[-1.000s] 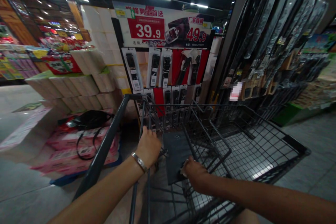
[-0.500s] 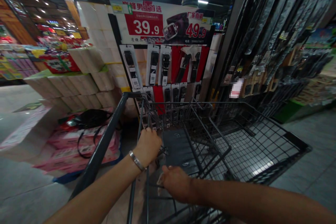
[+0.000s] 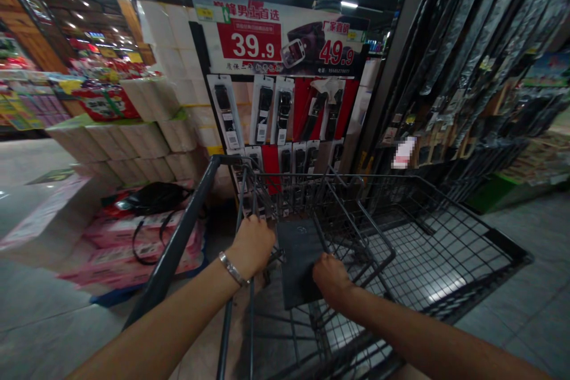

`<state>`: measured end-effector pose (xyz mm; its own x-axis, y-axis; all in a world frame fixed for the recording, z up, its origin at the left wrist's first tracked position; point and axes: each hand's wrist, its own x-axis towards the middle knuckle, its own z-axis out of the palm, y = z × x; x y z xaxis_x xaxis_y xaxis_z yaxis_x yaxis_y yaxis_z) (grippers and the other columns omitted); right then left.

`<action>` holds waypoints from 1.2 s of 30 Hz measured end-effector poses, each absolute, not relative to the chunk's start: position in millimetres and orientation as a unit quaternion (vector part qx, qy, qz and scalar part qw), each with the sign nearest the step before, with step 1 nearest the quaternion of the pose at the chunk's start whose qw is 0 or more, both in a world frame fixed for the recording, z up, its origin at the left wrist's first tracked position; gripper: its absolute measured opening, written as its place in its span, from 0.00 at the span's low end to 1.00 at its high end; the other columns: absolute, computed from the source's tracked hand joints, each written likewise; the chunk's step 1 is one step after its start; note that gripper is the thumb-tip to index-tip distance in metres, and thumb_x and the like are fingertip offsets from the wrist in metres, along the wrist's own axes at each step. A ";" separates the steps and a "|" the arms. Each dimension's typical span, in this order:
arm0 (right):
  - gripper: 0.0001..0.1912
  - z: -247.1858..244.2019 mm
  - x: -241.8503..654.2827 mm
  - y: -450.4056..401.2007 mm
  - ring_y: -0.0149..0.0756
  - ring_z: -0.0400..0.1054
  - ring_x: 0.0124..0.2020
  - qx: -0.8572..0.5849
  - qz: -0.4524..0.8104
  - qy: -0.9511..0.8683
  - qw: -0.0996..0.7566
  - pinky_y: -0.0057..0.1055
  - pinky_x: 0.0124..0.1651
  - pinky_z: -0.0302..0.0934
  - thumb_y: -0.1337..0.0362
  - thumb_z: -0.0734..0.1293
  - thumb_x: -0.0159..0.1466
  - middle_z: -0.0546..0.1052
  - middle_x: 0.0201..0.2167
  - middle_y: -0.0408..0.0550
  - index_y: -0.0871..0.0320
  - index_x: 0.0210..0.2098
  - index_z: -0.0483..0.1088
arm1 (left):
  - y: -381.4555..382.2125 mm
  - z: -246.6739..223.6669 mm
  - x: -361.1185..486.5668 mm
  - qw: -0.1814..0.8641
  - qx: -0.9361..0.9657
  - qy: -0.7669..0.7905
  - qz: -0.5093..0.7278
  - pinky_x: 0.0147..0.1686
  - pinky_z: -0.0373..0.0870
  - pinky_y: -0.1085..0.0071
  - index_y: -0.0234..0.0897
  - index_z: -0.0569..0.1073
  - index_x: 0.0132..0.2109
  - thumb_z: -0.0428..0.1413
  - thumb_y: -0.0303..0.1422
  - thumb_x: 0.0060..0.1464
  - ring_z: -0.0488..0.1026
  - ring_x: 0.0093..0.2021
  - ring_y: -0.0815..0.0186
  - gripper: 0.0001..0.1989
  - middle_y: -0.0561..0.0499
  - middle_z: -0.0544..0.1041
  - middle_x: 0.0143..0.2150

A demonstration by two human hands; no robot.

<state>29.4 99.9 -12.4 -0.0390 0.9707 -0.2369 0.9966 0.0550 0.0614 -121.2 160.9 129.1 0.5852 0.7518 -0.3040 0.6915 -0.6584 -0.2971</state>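
A dark grey metal shopping cart [image 3: 449, 222] stands in front of me, its thick push handle [image 3: 178, 234] slanting up on the left. My left hand [image 3: 255, 243], with a silver bracelet at the wrist, is closed over the wire frame at the cart's rear; its fingertips are hidden. A flat grey plastic seat flap [image 3: 297, 264] lies inside the fold-out section. At the flap's right side, my right hand [image 3: 332, 278] is closed with curled fingers against it, gripping its edge. A raised wire backrest [image 3: 376, 261] is just beyond that hand.
Behind the cart is a belt display [image 3: 267, 104] under a price sign [image 3: 280, 35]. Stacked paper packs [image 3: 129, 139] and pink packages [image 3: 146, 249] with a black bag [image 3: 155, 197] stand left. Plastic-wrapped black goods [image 3: 467, 47] hang on the right.
My right hand has moved right and slightly up, from the flap's lower left to its right side. The flap's angle has shifted. My left hand stays in place.
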 end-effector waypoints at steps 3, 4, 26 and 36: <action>0.16 0.3 31.4 104.5 0.44 0.72 0.42 0.735 -0.041 0.671 0.090 0.34 0.41 0.65 0.79 0.58 0.62 0.75 0.40 0.63 0.65 0.46 0.69 | 160.7 128.8 -121.5 0.077 -0.889 -0.406 0.198 0.43 0.68 0.60 0.28 0.77 0.44 0.51 0.25 0.54 0.71 0.49 0.50 0.14 0.35 0.76 0.47; 0.16 2.6 31.8 105.4 0.44 0.72 0.43 0.738 -0.043 0.668 0.085 0.34 0.41 0.65 0.79 0.58 0.61 0.74 0.41 0.63 0.64 0.46 0.69 | 160.6 128.6 -121.6 0.078 -0.889 -0.406 0.196 0.43 0.68 0.60 0.28 0.77 0.44 0.50 0.25 0.54 0.71 0.49 0.50 0.13 0.34 0.76 0.47; 0.27 -10.4 10.4 103.5 0.48 0.68 0.49 0.676 -0.137 0.714 0.118 0.37 0.48 0.64 0.80 0.68 0.50 0.69 0.50 0.68 0.69 0.50 0.67 | 155.1 124.2 -116.8 0.072 -0.878 -0.434 0.188 0.42 0.61 0.60 0.26 0.76 0.42 0.50 0.22 0.53 0.70 0.48 0.47 0.12 0.30 0.74 0.46; 0.20 -13.1 3.8 181.5 0.41 0.65 0.51 0.763 -0.061 0.642 0.032 0.32 0.48 0.61 0.78 0.52 0.64 0.69 0.50 0.66 0.69 0.51 0.68 | 154.1 118.4 -115.6 0.081 -0.870 -0.451 0.181 0.41 0.60 0.58 0.24 0.76 0.42 0.46 0.20 0.56 0.70 0.48 0.45 0.15 0.29 0.74 0.46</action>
<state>3.8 181.5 -13.1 0.1673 0.9769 -0.1333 0.9845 -0.1726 -0.0295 -115.6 154.1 118.4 0.5282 0.8136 -0.2432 0.7551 -0.5810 -0.3037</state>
